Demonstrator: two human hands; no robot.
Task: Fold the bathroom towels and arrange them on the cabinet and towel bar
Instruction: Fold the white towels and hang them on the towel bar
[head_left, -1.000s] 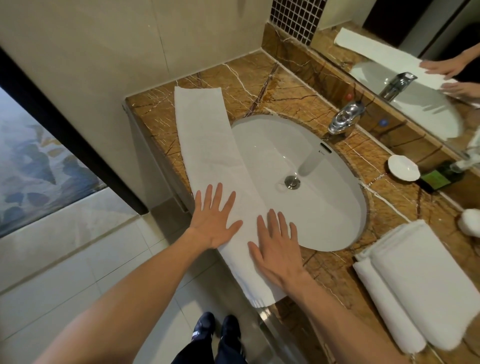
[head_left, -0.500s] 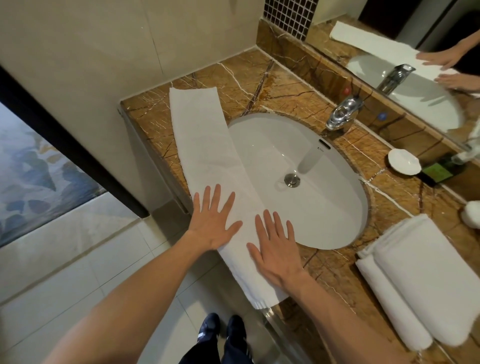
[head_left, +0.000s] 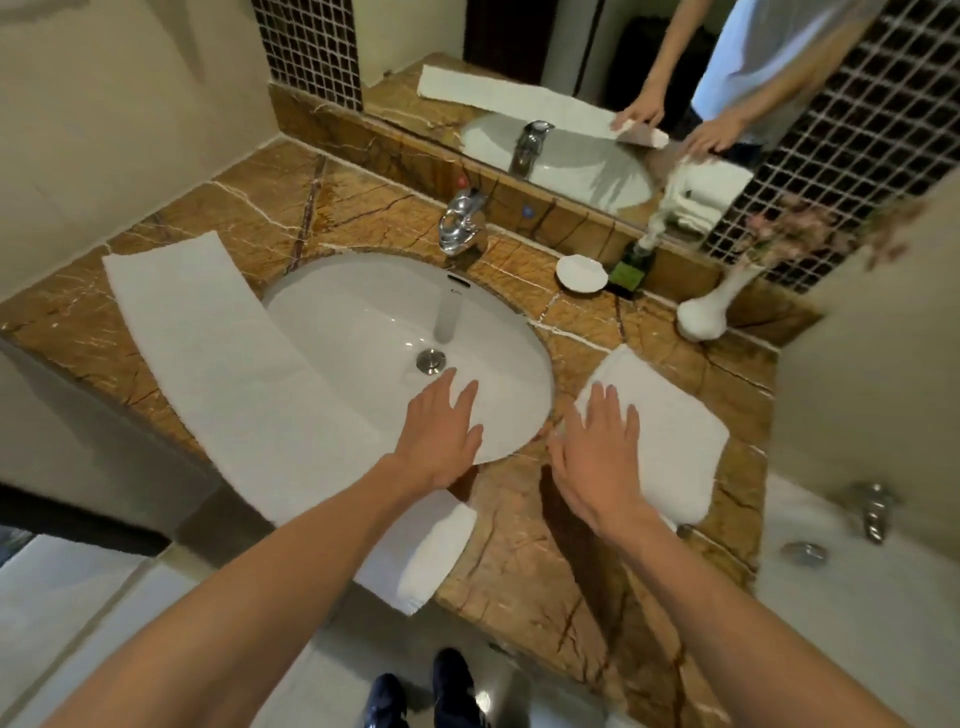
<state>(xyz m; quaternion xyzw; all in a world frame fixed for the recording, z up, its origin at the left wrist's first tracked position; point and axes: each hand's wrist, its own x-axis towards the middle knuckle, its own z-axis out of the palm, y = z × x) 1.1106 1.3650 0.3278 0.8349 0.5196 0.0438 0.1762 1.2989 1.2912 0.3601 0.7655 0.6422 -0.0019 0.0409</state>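
A long white towel, folded into a narrow strip, lies along the front left of the brown marble counter; its near end hangs over the counter's front edge. My left hand is flat with spread fingers over the front rim of the white sink, just right of the strip. A stack of folded white towels sits on the counter right of the sink. My right hand is flat, fingers straight, over the stack's left edge.
A chrome tap stands behind the sink. A white soap dish, a dark bottle and a white vase with pink flowers stand at the back right. A mirror runs along the back wall. A bathtub with chrome fittings lies right.
Both hands have left the long towel strip and moved right: the left to the sink's front rim, the right to the folded stack. The view has swung right and up.
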